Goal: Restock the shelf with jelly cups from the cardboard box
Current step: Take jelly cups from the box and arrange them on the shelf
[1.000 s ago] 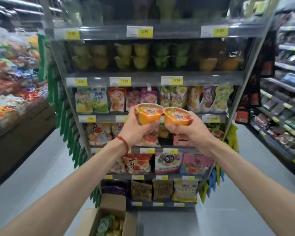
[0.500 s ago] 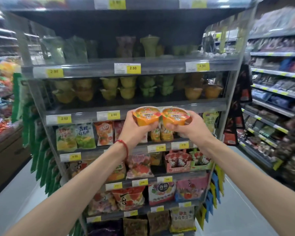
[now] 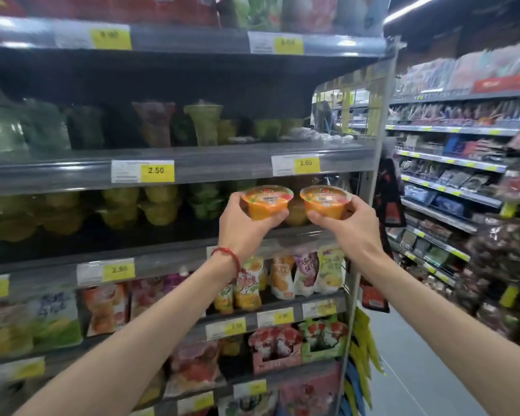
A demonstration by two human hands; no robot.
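My left hand (image 3: 243, 226) grips an orange jelly cup (image 3: 266, 202) from below. My right hand (image 3: 350, 226) grips a second orange jelly cup (image 3: 324, 201) beside it. Both cups are held upright at the front of the jelly cup shelf (image 3: 168, 259), at its right end. Rows of stacked yellow and green jelly cups (image 3: 159, 204) stand further left on that shelf. Another orange cup (image 3: 296, 213) shows between the two held ones, back on the shelf. The cardboard box is out of view.
A shelf above (image 3: 198, 166) carries tall green and pink cups, with 2.50 price tags on its edge. Pouch snacks (image 3: 306, 274) fill the shelves below. An aisle floor (image 3: 415, 373) runs on the right, lined by more stocked shelves (image 3: 451, 163).
Both hands have risen with their cups from the pouch shelf level up to the jelly cup shelf and moved apart. My view has tilted up; the cardboard box has left the frame.
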